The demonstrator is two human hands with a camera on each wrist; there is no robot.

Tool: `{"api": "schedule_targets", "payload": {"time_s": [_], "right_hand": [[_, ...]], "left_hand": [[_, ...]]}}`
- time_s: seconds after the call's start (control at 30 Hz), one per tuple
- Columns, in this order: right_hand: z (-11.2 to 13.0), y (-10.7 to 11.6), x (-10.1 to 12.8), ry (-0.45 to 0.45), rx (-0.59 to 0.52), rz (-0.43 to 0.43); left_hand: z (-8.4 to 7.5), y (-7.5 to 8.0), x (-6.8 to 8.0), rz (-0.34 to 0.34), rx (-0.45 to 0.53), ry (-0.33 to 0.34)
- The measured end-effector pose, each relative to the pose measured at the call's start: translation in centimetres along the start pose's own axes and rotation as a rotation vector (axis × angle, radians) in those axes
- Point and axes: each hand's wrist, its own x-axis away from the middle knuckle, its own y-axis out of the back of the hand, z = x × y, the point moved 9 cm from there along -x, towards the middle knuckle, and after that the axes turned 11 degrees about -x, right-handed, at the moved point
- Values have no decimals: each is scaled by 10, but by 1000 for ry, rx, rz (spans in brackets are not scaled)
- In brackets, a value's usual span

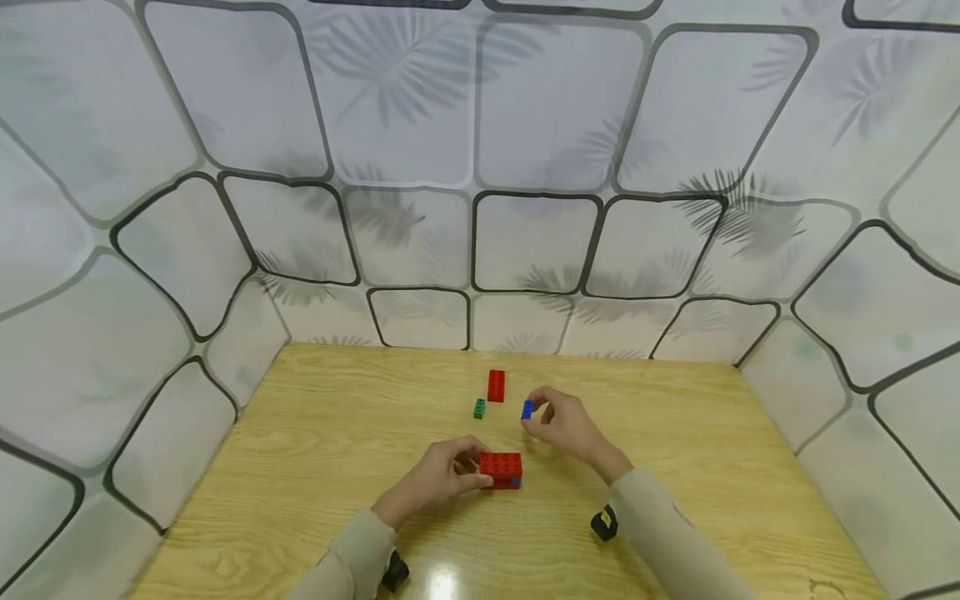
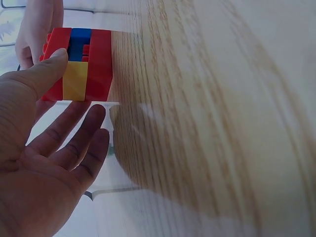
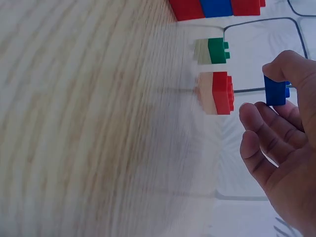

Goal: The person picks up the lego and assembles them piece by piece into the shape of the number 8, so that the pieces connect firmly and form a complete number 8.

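Left hand (image 1: 442,471): thumb laid across the near side of the red-topped stack (image 1: 500,469), index finger round the back, so it's gripped at its left end. The remaining fingers hang looser, spread a bit below the thumb in the left wrist view.
Red-topped stack: down on the bench (image 1: 337,400), caught between those fingers, most of its length poking out to the right of them. It's red above and red below, with a yellow piece and a blue piece in the middle layer (there's a gap between those two with a bit of red showing inside).
Right hand (image 1: 566,425): thumb and fingers pinched on the small blue brick (image 1: 527,409), other fingers loosely bent.
Small blue brick: right at the fingertips, held up off the bench, studs facing up, beyond the stack and a little to its right.
Green brick (image 1: 479,408): sitting on the bench, left of the pinched blue one, nobody touching it.
Loose red brick (image 1: 497,386): flat on the bench just past the green one, also untouched.
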Motion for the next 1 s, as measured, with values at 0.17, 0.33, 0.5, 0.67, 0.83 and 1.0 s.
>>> {"api": "schedule_targets", "payload": {"time_s": [0.17,0.33,0.5,0.67,0.83,1.0], "right_hand": [[8,-4,8,23,-4,28],[17,-7,16,65,-13,41],[21,-11,25,68,-23,56],[25,-14,34,68,-37,73],[29,-16,40,76,-49,90],[30,-19,44,84,-50,109]], "left_hand": [[1,0,0,2,9,3],[0,0,1,2,10,-1],[-1,0,1,3,14,-7],[-2,0,1,2,17,-9],[-1,0,1,-1,12,-10],[-2,0,1,-2,14,-19]]}}
